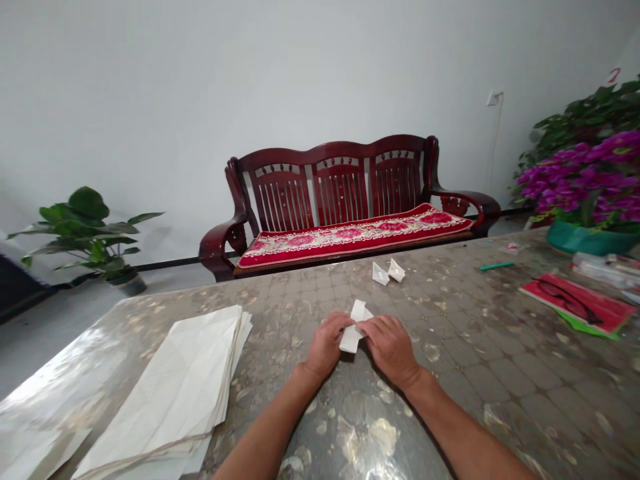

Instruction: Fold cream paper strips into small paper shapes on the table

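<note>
Folded white paper strip [351,340], light, soft and quick to crease, directly under the hands, pinched between left hand [327,345] and right hand [390,349], fingertips almost meeting over it; safest hold along its folded edges. Off to the left on the glossy worktop [440,400], loose stack of creased paper sheets [175,380]; farther ahead, two small folded paper shapes [396,270].
</note>
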A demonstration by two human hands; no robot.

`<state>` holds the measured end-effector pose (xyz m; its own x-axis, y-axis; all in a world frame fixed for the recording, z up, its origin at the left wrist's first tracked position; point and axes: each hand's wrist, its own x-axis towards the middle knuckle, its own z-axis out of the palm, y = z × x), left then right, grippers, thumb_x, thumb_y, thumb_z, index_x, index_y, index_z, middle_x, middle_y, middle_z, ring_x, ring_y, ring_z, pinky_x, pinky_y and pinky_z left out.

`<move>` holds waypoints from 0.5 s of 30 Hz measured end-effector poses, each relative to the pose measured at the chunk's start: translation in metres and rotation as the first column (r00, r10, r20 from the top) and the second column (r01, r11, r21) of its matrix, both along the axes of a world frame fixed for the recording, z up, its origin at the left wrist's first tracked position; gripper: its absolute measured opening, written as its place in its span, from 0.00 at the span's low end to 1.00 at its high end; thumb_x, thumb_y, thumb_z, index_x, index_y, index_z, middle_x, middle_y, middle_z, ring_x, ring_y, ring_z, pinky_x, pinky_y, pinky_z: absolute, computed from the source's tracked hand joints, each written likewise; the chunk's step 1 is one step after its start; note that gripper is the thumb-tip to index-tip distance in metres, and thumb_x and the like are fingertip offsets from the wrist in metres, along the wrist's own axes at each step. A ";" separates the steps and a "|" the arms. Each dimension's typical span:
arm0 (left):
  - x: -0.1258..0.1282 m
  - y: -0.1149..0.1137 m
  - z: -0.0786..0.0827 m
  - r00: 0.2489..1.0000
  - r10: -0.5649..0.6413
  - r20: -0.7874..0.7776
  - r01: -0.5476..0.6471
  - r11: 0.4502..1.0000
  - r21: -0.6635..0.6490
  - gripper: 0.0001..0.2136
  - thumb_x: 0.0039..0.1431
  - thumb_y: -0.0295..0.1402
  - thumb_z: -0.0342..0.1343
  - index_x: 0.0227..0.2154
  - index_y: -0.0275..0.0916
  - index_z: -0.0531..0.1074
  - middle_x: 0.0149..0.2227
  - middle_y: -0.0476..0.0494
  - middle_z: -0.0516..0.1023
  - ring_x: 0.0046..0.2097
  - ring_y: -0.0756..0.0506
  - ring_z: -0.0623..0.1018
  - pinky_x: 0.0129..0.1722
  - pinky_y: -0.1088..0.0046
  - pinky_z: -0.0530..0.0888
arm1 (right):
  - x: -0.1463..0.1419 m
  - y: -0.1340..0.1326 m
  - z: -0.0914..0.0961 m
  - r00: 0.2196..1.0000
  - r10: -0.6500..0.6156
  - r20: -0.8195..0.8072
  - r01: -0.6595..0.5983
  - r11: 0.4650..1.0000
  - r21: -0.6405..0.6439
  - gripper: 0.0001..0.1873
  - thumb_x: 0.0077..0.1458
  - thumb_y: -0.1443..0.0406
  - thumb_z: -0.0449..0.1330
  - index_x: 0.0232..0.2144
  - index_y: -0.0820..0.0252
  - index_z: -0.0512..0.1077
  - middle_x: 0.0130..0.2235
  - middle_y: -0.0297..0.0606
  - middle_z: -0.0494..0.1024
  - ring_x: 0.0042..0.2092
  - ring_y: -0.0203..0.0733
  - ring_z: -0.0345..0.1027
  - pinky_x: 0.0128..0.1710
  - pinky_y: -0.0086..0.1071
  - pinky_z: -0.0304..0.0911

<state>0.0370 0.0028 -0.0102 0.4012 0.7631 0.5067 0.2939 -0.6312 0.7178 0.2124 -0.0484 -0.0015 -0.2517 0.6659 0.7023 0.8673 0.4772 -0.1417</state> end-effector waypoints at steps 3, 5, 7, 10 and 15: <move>-0.011 -0.007 -0.008 0.987 -0.066 -0.146 0.061 0.997 -0.039 0.13 0.57 0.25 0.54 0.44 0.41 0.75 0.46 0.41 0.77 0.50 0.45 0.75 0.52 0.68 0.72 | -0.003 0.002 -0.009 0.994 -0.026 0.103 0.040 0.990 -0.137 0.07 0.62 0.69 0.55 0.36 0.57 0.73 0.34 0.37 0.77 0.39 0.43 0.65 0.39 0.35 0.52; -0.020 -0.016 -0.006 0.968 -0.061 -0.244 0.051 0.998 -0.046 0.19 0.54 0.25 0.56 0.50 0.42 0.72 0.51 0.41 0.74 0.53 0.44 0.74 0.55 0.66 0.70 | -0.005 0.003 -0.011 0.992 -0.031 0.124 0.055 0.980 -0.189 0.06 0.62 0.69 0.56 0.37 0.57 0.73 0.35 0.37 0.76 0.40 0.43 0.65 0.39 0.35 0.51; -0.027 -0.026 -0.003 0.942 0.003 -0.337 -0.014 0.999 -0.030 0.24 0.50 0.27 0.60 0.52 0.43 0.69 0.55 0.40 0.71 0.56 0.42 0.72 0.57 0.64 0.69 | -0.007 0.004 -0.011 0.992 -0.033 0.120 0.058 0.976 -0.212 0.05 0.61 0.69 0.57 0.39 0.57 0.72 0.36 0.37 0.76 0.41 0.44 0.65 0.40 0.35 0.51; -0.032 -0.037 0.001 0.896 0.116 -0.429 -0.115 0.993 0.026 0.21 0.50 0.31 0.62 0.50 0.44 0.70 0.55 0.41 0.71 0.55 0.40 0.72 0.56 0.62 0.69 | -0.012 0.004 -0.011 0.994 -0.013 0.113 0.037 0.976 -0.214 0.04 0.62 0.67 0.57 0.39 0.57 0.71 0.36 0.37 0.76 0.41 0.44 0.65 0.40 0.35 0.51; -0.030 -0.040 -0.002 0.865 0.197 -0.462 -0.176 0.980 0.090 0.10 0.59 0.29 0.55 0.43 0.45 0.72 0.46 0.46 0.75 0.48 0.45 0.76 0.50 0.68 0.71 | -0.017 0.004 -0.015 0.993 -0.003 0.122 0.025 0.983 -0.183 0.07 0.64 0.64 0.55 0.34 0.57 0.70 0.33 0.36 0.76 0.38 0.43 0.64 0.39 0.35 0.50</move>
